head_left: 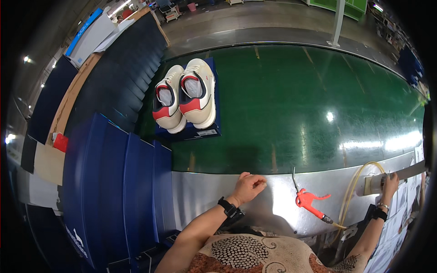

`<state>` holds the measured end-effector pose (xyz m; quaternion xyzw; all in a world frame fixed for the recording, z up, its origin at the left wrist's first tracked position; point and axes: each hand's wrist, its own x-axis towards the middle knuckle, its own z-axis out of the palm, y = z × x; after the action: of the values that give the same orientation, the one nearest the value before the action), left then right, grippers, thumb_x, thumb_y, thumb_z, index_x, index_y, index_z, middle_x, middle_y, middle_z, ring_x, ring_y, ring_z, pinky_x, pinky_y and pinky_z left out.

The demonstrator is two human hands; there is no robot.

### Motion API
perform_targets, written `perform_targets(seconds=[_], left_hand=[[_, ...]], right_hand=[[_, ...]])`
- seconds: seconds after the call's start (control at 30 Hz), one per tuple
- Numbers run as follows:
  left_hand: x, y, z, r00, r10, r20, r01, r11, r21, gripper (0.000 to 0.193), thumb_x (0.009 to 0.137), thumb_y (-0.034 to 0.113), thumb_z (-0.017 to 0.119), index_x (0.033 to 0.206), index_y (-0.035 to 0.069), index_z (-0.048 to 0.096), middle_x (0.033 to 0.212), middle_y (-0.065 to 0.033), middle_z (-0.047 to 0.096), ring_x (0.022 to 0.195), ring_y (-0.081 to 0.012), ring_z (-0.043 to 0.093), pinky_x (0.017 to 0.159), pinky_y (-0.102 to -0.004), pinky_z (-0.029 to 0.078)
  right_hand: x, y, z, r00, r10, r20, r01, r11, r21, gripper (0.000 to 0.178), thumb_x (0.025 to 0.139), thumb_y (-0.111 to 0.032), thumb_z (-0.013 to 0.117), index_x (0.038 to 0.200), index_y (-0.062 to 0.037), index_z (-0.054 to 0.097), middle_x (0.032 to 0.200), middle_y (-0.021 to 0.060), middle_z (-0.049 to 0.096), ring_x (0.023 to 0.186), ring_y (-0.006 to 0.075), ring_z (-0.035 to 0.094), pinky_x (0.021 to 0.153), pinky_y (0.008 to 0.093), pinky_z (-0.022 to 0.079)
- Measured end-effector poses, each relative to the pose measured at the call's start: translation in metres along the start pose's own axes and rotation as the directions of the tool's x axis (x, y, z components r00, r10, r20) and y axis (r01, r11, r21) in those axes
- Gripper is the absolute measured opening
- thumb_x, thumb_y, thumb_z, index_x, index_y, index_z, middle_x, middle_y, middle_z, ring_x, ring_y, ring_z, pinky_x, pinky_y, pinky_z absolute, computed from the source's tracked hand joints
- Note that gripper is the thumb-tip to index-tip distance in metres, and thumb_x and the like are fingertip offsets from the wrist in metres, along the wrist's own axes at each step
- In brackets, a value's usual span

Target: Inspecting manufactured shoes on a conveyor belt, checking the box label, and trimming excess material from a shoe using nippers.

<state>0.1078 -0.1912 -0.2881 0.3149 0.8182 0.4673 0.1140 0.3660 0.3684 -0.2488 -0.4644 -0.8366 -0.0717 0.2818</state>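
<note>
My left hand (250,186), its fingers loosely curled, hovers over the metal edge strip (205,191); nothing shows in it. Far to the right, my right hand (390,185) closes at the end of a beige and grey block-like piece (373,185); what its fingers grip is partly hidden. Between the hands lies a red air blow gun (310,202) with a thin bent nozzle and a yellowish hose (349,193). Beyond my left hand, a pair of beige, white and red sneakers (196,93) with pale stuffing rests on a dark blue shoebox (186,133).
A green conveyor belt (273,104) runs beyond the metal strip. Dark blue shoeboxes (109,182) are stacked at my left, with a wooden-edged rack (73,98) behind them. Printed sheets (396,232) hang at the far right. A grey post (337,25) stands past the belt.
</note>
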Motion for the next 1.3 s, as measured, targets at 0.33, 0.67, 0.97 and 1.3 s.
perform_targets(seconds=[0.33, 0.67, 0.97, 1.3], left_hand=[[-0.001, -0.004, -0.004, 1.0, 0.003, 0.018, -0.003, 1.0, 0.005, 0.008, 0.075, 0.018, 0.066, 0.081, 0.014, 0.063, 0.067, 0.0049, 0.058, 0.061, -0.0096, 0.052, 0.084, -0.0284, 0.033], [0.004, -0.002, 0.004, 0.994, -0.097, -0.045, 0.085, 0.972, -0.22, 0.017, 0.074, 0.011, 0.065, 0.09, 0.01, 0.06, 0.076, 0.0018, 0.058, 0.066, -0.0096, 0.053, 0.081, -0.0278, 0.038], [0.065, 0.001, -0.117, 0.535, 0.111, -0.837, 0.223, 0.938, 0.267, 0.075, 0.067, 0.013, 0.071, 0.127, -0.001, 0.029, 0.124, -0.0207, 0.036, 0.119, -0.0363, 0.032, 0.101, -0.0445, 0.024], [0.111, -0.005, -0.181, 0.574, -0.017, -0.819, 0.232, 0.962, 0.143, 0.087, 0.062, 0.018, 0.078, 0.129, 0.002, 0.024, 0.129, -0.0249, 0.033, 0.121, -0.0351, 0.033, 0.102, -0.0398, 0.027]], right_hand=[[-0.02, 0.01, -0.022, 0.963, -0.041, 0.266, 0.102, 0.971, -0.218, 0.02, 0.071, -0.004, 0.052, 0.086, -0.0009, 0.065, 0.087, 0.0179, 0.058, 0.081, 0.0366, 0.054, 0.075, 0.0428, 0.043], [-0.023, -0.064, -0.087, 0.969, -0.206, -0.139, 0.214, 0.976, 0.049, 0.02, 0.085, -0.013, 0.051, 0.1, -0.0012, 0.057, 0.078, 0.0122, 0.058, 0.069, 0.0269, 0.054, 0.067, 0.0342, 0.044], [-0.137, -0.301, -0.099, 0.456, -0.53, 0.715, -0.81, -0.58, 0.087, 0.029, 0.087, -0.005, 0.051, 0.115, 0.0037, 0.047, 0.093, 0.0106, 0.061, 0.083, 0.017, 0.062, 0.073, 0.0267, 0.055], [-0.189, -0.368, -0.116, -0.058, -0.73, 0.681, -0.975, -0.105, -0.196, 0.007, 0.086, -0.009, 0.055, 0.092, -0.006, 0.058, 0.084, 0.0029, 0.059, 0.071, 0.0124, 0.058, 0.064, 0.0259, 0.052]])
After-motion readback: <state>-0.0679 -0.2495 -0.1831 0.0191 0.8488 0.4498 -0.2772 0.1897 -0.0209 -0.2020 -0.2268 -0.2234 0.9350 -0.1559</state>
